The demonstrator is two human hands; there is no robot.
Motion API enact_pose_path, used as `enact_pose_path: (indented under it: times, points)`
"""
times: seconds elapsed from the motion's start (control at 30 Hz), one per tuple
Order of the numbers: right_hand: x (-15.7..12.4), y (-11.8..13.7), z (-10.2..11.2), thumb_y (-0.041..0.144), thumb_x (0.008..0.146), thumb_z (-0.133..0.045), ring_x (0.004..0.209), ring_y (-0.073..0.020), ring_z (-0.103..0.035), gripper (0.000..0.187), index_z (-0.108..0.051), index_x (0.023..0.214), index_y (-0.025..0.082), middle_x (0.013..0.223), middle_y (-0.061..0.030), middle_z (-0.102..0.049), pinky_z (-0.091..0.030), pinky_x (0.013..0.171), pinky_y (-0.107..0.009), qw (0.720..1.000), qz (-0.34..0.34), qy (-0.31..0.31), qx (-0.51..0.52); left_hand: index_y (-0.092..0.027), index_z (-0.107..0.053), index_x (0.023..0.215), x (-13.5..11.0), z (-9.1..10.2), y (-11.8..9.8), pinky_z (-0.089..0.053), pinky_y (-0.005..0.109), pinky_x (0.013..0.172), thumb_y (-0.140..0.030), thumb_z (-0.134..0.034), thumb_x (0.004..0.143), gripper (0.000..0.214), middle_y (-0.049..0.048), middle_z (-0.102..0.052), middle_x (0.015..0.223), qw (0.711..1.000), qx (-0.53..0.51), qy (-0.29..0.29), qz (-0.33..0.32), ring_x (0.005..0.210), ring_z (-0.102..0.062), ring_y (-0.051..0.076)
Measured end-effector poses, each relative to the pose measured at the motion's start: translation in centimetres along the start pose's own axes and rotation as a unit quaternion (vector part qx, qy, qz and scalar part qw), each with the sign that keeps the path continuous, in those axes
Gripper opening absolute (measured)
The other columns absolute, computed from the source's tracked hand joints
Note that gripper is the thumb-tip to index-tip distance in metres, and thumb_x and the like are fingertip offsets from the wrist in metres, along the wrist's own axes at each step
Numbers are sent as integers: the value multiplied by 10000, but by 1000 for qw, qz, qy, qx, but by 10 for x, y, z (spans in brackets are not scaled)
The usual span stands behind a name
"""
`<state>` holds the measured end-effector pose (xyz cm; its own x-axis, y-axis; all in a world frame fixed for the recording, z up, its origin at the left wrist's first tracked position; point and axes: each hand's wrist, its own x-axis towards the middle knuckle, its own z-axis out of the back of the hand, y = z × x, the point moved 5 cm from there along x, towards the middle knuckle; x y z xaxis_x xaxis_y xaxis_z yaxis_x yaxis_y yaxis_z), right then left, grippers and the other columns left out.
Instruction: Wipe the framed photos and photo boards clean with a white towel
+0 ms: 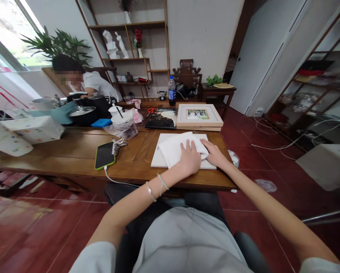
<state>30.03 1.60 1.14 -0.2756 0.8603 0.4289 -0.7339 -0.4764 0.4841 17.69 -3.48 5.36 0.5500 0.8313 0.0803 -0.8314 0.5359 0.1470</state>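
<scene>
A folded white cloth point(173, 147) lies on a flat white board point(156, 160) near the front edge of the wooden table. My left hand point(190, 157) rests on the cloth, palm down, its fingers spread. My right hand point(213, 153) grips the cloth's right edge, fingers bent over it; the thumb is partly hidden. Just behind the board sits a light wooden picture frame point(219, 120) with a small photo in a white mat. Beside the frame on its left is a dark glossy printed sheet point(158, 122), with red scissors point(152, 110) at its far edge.
A cola bottle point(172, 91) stands behind the frame. To the left lie a green-edged phone point(104, 156) on a white cable, a plastic bag with a cup point(124, 123), a blue box point(101, 123) and dark pots point(83, 115). Another person point(97, 81) sits at the far left.
</scene>
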Motion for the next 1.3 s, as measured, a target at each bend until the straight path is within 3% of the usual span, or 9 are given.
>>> enact_pose_path:
  times: [0.17, 0.33, 0.47, 0.63, 0.73, 0.83, 0.93, 1.1, 1.3]
  points:
    - [1, 14, 6, 112, 814, -392, 1203, -267, -524, 437, -566, 1207, 186, 1252, -110, -601, -389, 1036, -470, 1000, 27, -11, 1, -137, -558, 1286, 49, -10, 26, -205, 578, 1087, -331, -407, 929, 434, 168, -273, 1518, 1000, -14, 10, 14, 1394, -206, 380]
    - [2, 20, 7, 113, 828, -371, 1161, -260, -541, 401, -583, 1161, 178, 1205, -113, -611, -415, 1005, -448, 999, 35, -7, -2, -132, -572, 1271, 60, -12, 31, -220, 589, 1079, -265, -407, 918, 412, 162, -315, 1501, 999, -19, -40, 10, 1373, -249, 389]
    - [0, 12, 4, 95, 798, -394, 1212, -271, -519, 436, -578, 1188, 159, 1251, -132, -597, -389, 1040, -460, 999, 34, -5, -4, -124, -585, 1265, 41, -10, 17, -237, 592, 1070, -173, -406, 900, 409, 179, -350, 1479, 1000, 1, -20, 13, 1360, -274, 404]
    - [-1, -3, 0, 172, 777, -523, 1291, -306, -451, 466, -560, 1241, 148, 1348, -156, -536, -349, 1081, -493, 1000, 17, 1, 6, -101, -593, 1257, -13, 0, -25, -265, 606, 1044, -197, -448, 895, 401, 221, -351, 1464, 1000, 29, 2, 3, 1343, -292, 441]
    - [0, -6, 0, 199, 839, -465, 1291, -276, -458, 371, -605, 1182, 193, 1339, -114, -554, -346, 1087, -491, 1000, 7, -5, 18, -63, -606, 1235, -42, 8, -51, -282, 577, 1052, -208, -460, 898, 394, 250, -347, 1455, 999, 24, 1, -21, 1352, -281, 433]
    - [1, -6, 1, 223, 874, -432, 1299, -262, -450, 336, -627, 1147, 207, 1332, -101, -563, -353, 1085, -487, 1000, -3, -8, 24, -93, -625, 1219, -54, 11, -60, -300, 573, 1045, -225, -457, 907, 378, 232, -334, 1469, 999, 5, 25, -35, 1359, -271, 429]
    - [1, -5, 0, 202, 859, -450, 1297, -258, -453, 336, -630, 1142, 197, 1330, -106, -564, -352, 1090, -471, 1000, -6, -5, 26, -130, -627, 1221, -45, 12, -47, -295, 594, 1041, -217, -464, 900, 371, 197, -329, 1484, 999, 5, 29, -38, 1361, -270, 422]
    - [1, -1, -1, 162, 830, -451, 1301, -262, -447, 389, -601, 1188, 180, 1334, -115, -559, -339, 1095, -476, 1000, -3, -9, 5, -182, -601, 1250, -2, 1, 7, -274, 607, 1049, -232, -482, 892, 380, 140, -292, 1516, 998, 1, 55, 1, 1381, -231, 404]
    - [0, 4, 0, 159, 853, -407, 1309, -261, -437, 404, -585, 1215, 141, 1330, -147, -555, -317, 1111, -465, 1000, -2, -9, -15, -199, -584, 1251, 40, -14, 49, -183, 567, 1110, -328, -408, 939, 381, 89, -252, 1540, 998, -39, -13, -50, 1409, -184, 336]
